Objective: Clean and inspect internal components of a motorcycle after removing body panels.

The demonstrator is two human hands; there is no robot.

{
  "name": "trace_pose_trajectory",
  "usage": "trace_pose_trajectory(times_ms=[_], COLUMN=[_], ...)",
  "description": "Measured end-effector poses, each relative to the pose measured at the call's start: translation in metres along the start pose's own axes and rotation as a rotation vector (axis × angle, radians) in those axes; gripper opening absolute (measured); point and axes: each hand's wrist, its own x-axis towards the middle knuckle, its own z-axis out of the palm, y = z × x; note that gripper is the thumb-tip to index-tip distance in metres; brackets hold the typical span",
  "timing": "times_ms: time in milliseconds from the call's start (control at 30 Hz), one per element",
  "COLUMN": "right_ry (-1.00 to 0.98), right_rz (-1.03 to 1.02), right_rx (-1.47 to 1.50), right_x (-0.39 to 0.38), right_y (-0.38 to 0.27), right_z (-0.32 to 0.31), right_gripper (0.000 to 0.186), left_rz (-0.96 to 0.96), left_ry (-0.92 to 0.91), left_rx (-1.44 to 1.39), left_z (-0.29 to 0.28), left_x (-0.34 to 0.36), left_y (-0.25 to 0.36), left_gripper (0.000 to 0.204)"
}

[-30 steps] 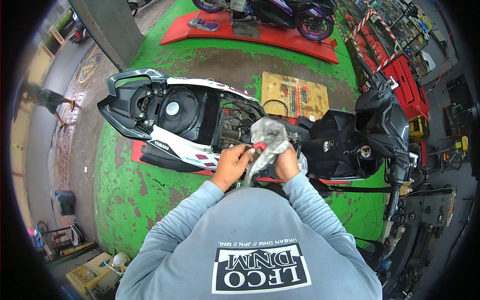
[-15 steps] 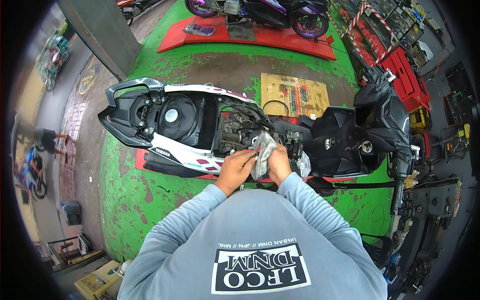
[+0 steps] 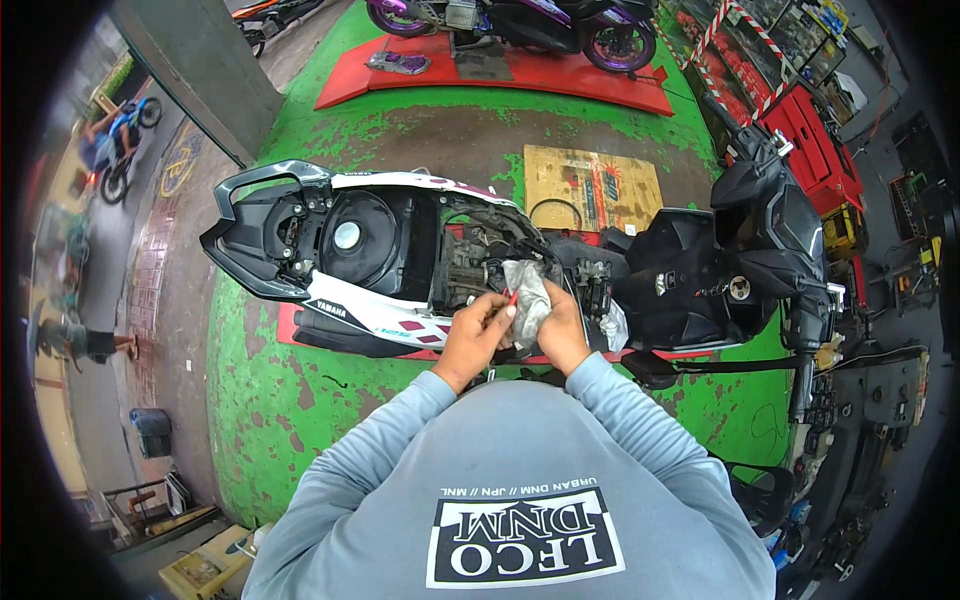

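A partly stripped scooter (image 3: 375, 318) with white, maroon and black panels lies across my view, its engine bay uncovered under my hands. My right hand (image 3: 563, 333) is closed around a crumpled, smudged grey rag (image 3: 530, 318). Close beside it, my left hand (image 3: 478, 335) pinches a small, slim thing with a red end (image 3: 514, 297) against the rag; its kind is too small to make out. Behind the rag, the dirty engine parts (image 3: 470, 262) are partly covered. A second whitish cloth (image 3: 613, 326) rests on the scooter, right of my right hand.
A flattened cardboard sheet (image 3: 590, 187) with a black belt-like loop lies beyond the scooter. Farther off, another scooter with purple wheels (image 3: 618, 46) stands on a red platform (image 3: 350, 82). A red tool cabinet (image 3: 815, 150) is at the right, and a grey pillar (image 3: 205, 75) at the upper left.
My hands have shifted slightly, and the rag hangs in a different fold with the red end showing more clearly. On the street, a blue motorcycle with a rider now appears at upper left.
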Motion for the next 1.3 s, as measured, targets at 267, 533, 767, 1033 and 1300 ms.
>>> trace_pose_trajectory(times_ms=[267, 533, 767, 1033, 1300], right_ry=[0.034, -0.036, -0.001, 0.098, -0.014], right_rz=[0.306, 0.063, -0.116, 0.331, 0.003], right_rx=[0.347, 0.137, -0.042, 0.662, -0.008], right_x=[0.007, -0.004, -0.004, 0.007, -0.014], right_y=[0.008, 0.007, -0.004, 0.013, 0.005], right_z=[-0.006, -0.020, 0.001, -0.010, -0.002], right_gripper=[0.023, 0.039, 0.023, 0.031, 0.025], left_rz=[-0.089, -0.087, 0.041, 0.200, 0.124], left_ry=[-0.235, -0.087, -0.108, -0.079, -0.077], left_rx=[0.215, 0.085, 0.231, 0.352, 0.291], left_z=[-0.007, -0.006, -0.004, -0.006, -0.009], left_x=[0.001, -0.005, -0.003, -0.005, -0.003], left_y=[0.007, 0.001, -0.001, 0.003, -0.002], left_gripper=[0.036, 0.034, 0.030, 0.025, 0.024])
